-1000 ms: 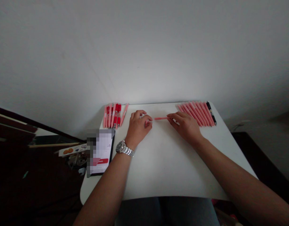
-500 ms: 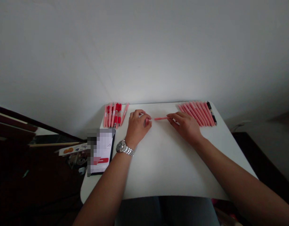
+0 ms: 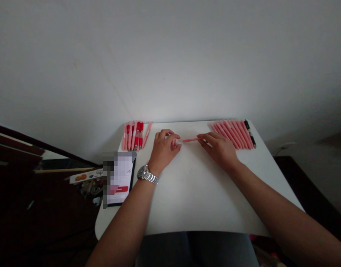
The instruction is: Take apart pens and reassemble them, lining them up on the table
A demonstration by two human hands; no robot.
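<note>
Between thumb and fingers, my left hand point(image 3: 165, 148) pinches a clear, crinkled plastic sleeve point(image 3: 178, 141) with something pinkish behind it. A pink pen point(image 3: 190, 140) lies level in the pinch of my right hand point(image 3: 218, 148), its free end pointing left at the sleeve's mouth. Pen tip and sleeve meet or nearly meet; I cannot tell whether the tip is inside. Right of my right hand, several pink pens point(image 3: 234, 133) lie slanted side by side, with a black pen point(image 3: 250, 134) at their right end.
Several pink and red pens point(image 3: 133, 136) lie at the back left of the white table point(image 3: 192, 200). A phone or tablet point(image 3: 123, 181), partly pixelated, rests at the left edge beside my watch point(image 3: 147, 175). A wall point(image 3: 170, 66) rises behind the table.
My left hand has shifted slightly right, and the clear sleeve now shows beyond its fingertips, at the pen's left end. My right hand has barely moved.
</note>
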